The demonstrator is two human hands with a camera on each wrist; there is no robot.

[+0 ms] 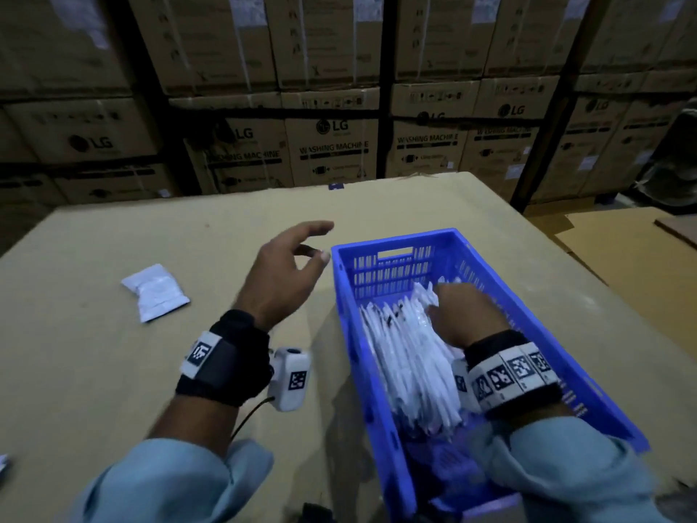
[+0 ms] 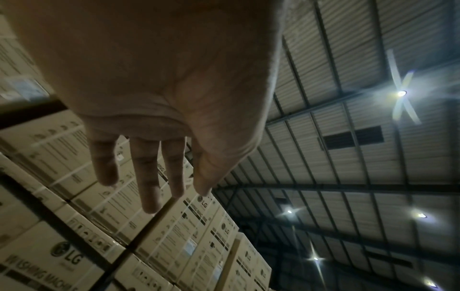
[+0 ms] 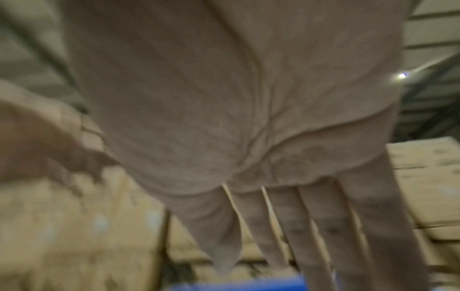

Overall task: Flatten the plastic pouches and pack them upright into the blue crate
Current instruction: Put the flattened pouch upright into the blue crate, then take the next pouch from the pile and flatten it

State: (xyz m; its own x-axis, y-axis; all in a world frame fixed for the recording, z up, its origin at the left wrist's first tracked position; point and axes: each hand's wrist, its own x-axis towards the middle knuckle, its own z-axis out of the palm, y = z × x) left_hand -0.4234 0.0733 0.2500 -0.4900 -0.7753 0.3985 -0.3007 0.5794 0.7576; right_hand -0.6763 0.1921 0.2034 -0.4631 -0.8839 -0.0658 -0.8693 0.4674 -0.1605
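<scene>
One loose pouch lies flat on the cardboard tabletop while the right hand, fingers straight, steadies upright pouches inside the blue crate; the left hand, empty and relaxed, should probably fetch that loose one next.

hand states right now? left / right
Left hand: open, empty, in the air beside the blue crate.
Right hand: open, fingers straight, against the packed pouches.

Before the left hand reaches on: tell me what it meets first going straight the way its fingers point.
Probably nothing soon: the left hand hovers open, fingers aimed past the blue crate corner; only bare cardboard tabletop lies beyond. Depth is unclear.
</scene>
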